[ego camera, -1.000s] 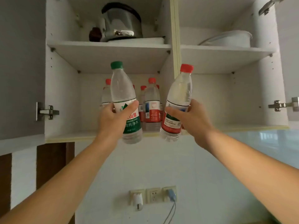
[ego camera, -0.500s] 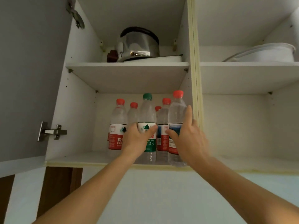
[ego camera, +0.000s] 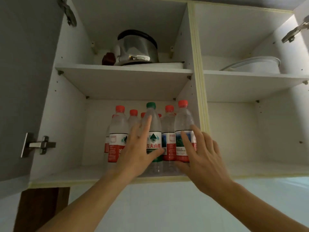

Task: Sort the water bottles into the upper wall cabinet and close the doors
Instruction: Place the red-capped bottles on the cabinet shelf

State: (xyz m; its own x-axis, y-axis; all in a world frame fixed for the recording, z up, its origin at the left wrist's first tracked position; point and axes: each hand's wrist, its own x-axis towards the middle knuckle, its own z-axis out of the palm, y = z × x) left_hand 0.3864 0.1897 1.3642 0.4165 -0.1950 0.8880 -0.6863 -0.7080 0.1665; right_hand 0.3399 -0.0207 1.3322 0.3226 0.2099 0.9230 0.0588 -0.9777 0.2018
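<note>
Several water bottles stand together on the lower left shelf (ego camera: pixel 66 173) of the open wall cabinet. At the front stand a green-capped bottle (ego camera: pixel 153 139) and, to its right, a red-capped bottle (ego camera: pixel 183 131) next to the cabinet's centre divider. My left hand (ego camera: pixel 138 148) has straight spread fingers against the green-capped bottle, with the thumb under its label. Beside the red-capped bottle, my right hand (ego camera: pixel 200 156) is spread, its fingers touching the label. More red-capped bottles (ego camera: pixel 117 136) stand behind and to the left.
The left cabinet door (ego camera: pixel 21 81) hangs open at the left with its hinge (ego camera: pixel 40 144) showing. A steel pot (ego camera: pixel 137 47) sits on the upper left shelf, a white bowl (ego camera: pixel 255 64) on the upper right shelf. The lower right compartment (ego camera: pixel 250 134) holds nothing visible.
Both hands carried the two bottles up from below the cabinet and stood them on the lower left shelf. The fingers have since uncurled from the bottles and spread straight.
</note>
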